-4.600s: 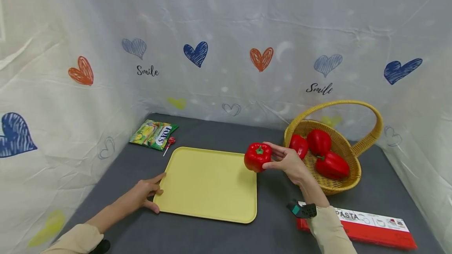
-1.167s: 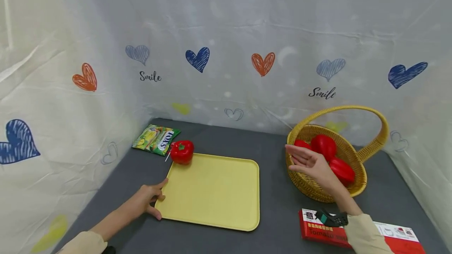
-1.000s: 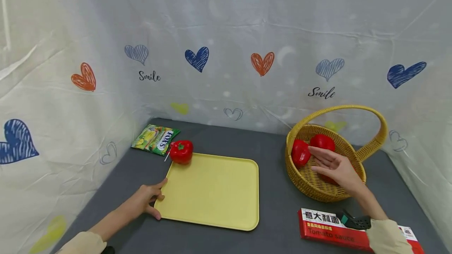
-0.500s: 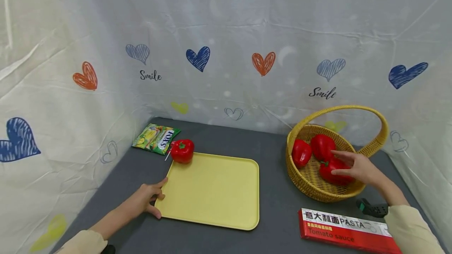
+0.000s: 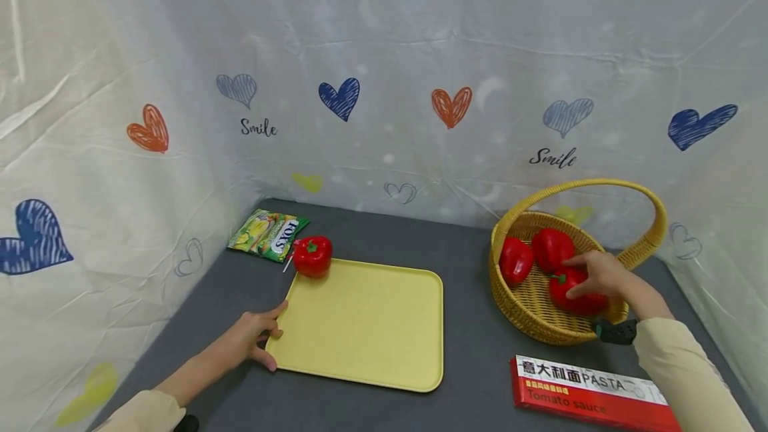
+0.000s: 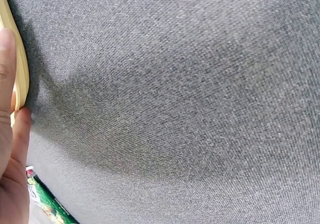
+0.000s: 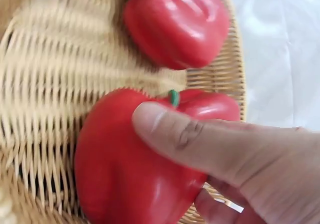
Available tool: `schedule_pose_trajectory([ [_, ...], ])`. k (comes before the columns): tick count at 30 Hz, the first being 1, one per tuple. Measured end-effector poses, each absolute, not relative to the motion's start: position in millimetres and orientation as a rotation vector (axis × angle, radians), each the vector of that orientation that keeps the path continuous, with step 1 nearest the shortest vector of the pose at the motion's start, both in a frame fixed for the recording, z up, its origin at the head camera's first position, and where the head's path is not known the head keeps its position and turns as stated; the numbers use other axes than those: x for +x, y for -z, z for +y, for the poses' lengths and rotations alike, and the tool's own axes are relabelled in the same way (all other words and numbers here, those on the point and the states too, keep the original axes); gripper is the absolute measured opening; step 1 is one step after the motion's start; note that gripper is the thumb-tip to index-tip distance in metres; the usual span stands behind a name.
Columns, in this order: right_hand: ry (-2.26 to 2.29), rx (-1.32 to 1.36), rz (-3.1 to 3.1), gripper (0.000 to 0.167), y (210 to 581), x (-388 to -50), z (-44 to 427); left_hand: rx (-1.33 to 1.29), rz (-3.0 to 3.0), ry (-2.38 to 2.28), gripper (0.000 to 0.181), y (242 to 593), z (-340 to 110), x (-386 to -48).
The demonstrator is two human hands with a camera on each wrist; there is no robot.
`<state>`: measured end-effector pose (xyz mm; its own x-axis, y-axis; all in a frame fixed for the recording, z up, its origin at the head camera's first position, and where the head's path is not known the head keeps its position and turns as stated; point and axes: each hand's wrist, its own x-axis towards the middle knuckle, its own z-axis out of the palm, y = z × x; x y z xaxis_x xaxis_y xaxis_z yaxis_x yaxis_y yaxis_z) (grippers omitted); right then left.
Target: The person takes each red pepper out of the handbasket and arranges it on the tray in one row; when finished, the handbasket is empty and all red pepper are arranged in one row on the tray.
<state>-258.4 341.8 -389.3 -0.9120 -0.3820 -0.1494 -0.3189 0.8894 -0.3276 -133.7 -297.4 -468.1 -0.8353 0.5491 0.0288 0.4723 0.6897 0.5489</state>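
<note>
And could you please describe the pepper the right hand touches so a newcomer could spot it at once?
At the right of the grey table stands a yellow wicker basket of red peppers. Take the front pepper: unlike its two neighbours, it shows a green stem and has the right hand on it.

Your head camera looks forward and down from above, taking in your left hand (image 5: 255, 337), right hand (image 5: 606, 276), the yellow tray (image 5: 363, 325) and the basket (image 5: 528, 322). Your left wrist camera faces the grey table (image 6: 175, 109) from close; the tray enters only at its left border. Your right wrist camera looks very near into the basket, and shares the held red pepper (image 7: 125, 159) with the head view.
</note>
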Motion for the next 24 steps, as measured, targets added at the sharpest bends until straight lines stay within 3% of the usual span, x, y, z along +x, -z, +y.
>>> schedule_pose_trajectory([
  [5, 0.558, -0.522, 2.860, 0.064, 392, -255, 354, 0.849, 2.760, -0.834, 0.041, 470, -297, -134],
  [24, 1.247, -0.053, 2.735, 0.076, 416, -219, 396, 0.820, 2.746, -0.858, 0.042, 469, -297, -134],
])
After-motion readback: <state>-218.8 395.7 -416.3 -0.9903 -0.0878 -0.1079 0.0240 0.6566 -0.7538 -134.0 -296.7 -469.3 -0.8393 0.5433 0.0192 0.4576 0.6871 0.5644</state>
